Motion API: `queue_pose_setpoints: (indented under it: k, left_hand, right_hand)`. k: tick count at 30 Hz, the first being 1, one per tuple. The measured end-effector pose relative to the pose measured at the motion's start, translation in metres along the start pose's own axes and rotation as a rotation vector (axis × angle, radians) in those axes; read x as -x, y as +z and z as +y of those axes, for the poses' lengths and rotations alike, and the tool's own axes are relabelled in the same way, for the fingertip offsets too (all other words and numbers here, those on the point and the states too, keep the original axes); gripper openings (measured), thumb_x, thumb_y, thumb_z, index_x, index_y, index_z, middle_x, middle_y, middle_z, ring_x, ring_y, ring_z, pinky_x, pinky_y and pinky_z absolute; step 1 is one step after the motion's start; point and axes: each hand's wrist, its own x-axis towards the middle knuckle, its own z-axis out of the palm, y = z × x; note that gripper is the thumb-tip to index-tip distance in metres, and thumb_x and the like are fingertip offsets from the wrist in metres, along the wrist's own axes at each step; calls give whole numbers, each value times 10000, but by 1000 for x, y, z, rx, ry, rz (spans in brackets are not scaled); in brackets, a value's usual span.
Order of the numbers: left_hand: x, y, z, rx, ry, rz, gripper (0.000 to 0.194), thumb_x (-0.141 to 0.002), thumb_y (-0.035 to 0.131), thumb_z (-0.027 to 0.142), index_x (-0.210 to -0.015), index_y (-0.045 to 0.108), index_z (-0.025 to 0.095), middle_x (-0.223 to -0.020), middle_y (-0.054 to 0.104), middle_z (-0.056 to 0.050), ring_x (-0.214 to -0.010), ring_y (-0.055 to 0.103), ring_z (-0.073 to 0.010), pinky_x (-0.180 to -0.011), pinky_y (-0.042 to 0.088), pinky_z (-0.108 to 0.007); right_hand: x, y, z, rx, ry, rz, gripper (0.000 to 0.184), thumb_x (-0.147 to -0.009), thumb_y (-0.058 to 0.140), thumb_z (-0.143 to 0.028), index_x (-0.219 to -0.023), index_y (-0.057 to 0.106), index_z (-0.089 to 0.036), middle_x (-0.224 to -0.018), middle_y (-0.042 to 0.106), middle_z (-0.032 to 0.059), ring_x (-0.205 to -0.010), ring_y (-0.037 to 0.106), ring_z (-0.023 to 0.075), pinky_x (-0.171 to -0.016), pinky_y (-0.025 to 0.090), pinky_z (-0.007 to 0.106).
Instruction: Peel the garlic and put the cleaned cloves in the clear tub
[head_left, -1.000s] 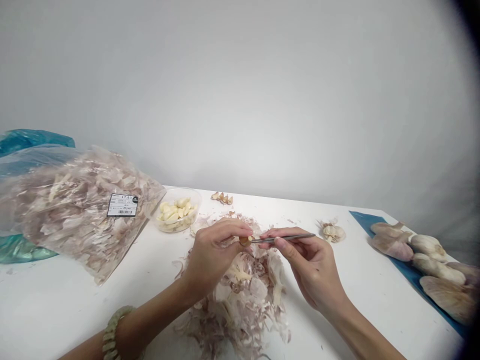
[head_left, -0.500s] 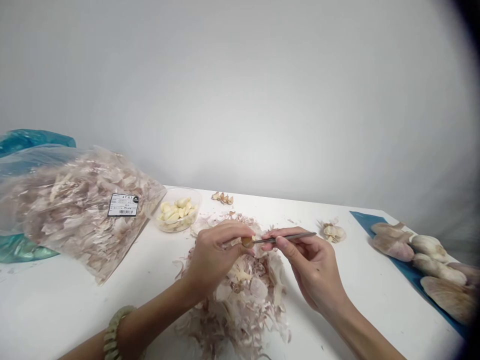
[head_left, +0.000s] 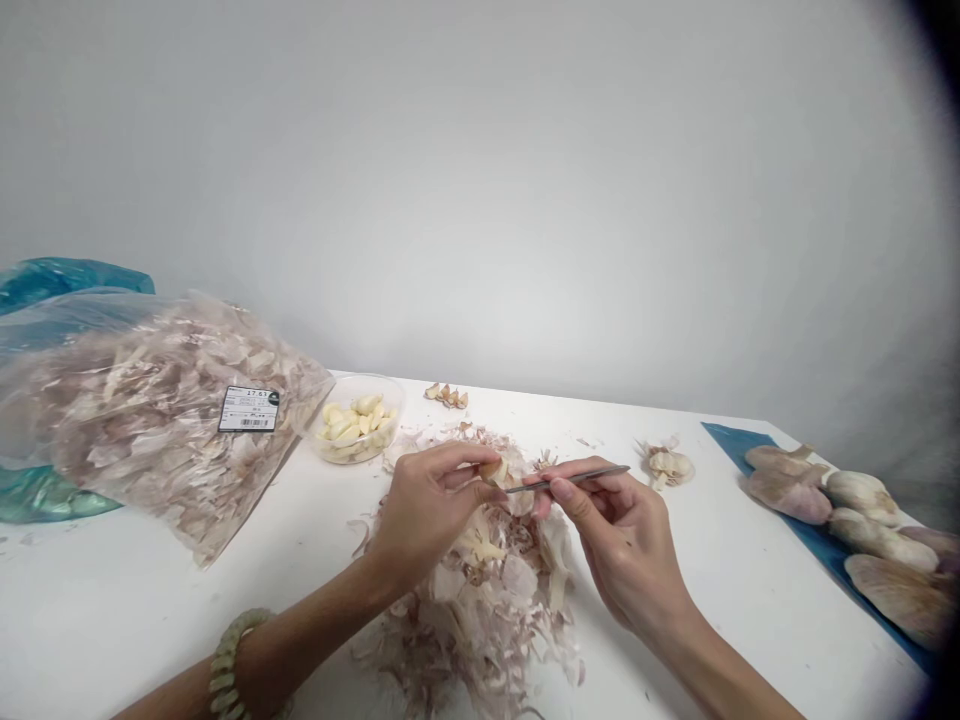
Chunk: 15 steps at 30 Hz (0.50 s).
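Note:
My left hand (head_left: 431, 505) pinches a garlic clove (head_left: 491, 469) between thumb and fingertips, with brownish skin showing on it. In my right hand (head_left: 619, 535) is a thin metal tool, seemingly a small knife (head_left: 574, 479), gripped like a pen. Its tip reaches the left thumb, just below the clove. Beneath both hands spreads a heap of papery garlic skins (head_left: 480, 620). Peeled cloves lie in a clear plastic bowl (head_left: 400, 402) beyond my left hand. A partly broken garlic bulb (head_left: 669, 466) rests past my right hand.
A clear bag stuffed with garlic skins (head_left: 165, 420) bears a white label (head_left: 249, 409) at left, with teal plastic (head_left: 82, 275) behind. Several unpeeled cloves (head_left: 448, 396) lie near the wall. Whole garlic bulbs (head_left: 859, 497) sit on a blue sheet (head_left: 739, 438) at right.
The clove has turned and shifted slightly up and left in my left fingers. The blade tip has dropped to the left thumb, below the clove.

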Motion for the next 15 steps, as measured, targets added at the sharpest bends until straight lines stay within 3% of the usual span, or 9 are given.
queue_pose_setpoints:
  k: [4,9,15]
  left_hand:
    - [0,-2,-2,-11,-48,3,215,-611,774,196,-820,725,195,-885,705,-33,-841,666,-185,-811,578,-323]
    - [-3,-4,0,97,-235,-84,324,-570,820,257,-862,704,181,-876,710,-58,-791,671,-189,-799,557,-346]
    - [-5,-5,1,480,-516,-325,279,-761,668,378,-913,654,146,-867,660,-54,-792,642,-136,-860,519,-317]
  right_hand:
    - [1,3,-4,-13,-1,13,103,-790,654,-273,-822,659,-175,-712,696,50,-651,640,172,-641,509,313]
    - [-2,-2,-3,-5,-24,54,101,-794,652,-275,-843,659,-187,-759,701,51,-701,642,172,-677,523,311]
    - [-5,-7,-3,34,-35,65,131,-795,649,-294,-850,657,-174,-768,689,63,-697,628,168,-683,524,317]
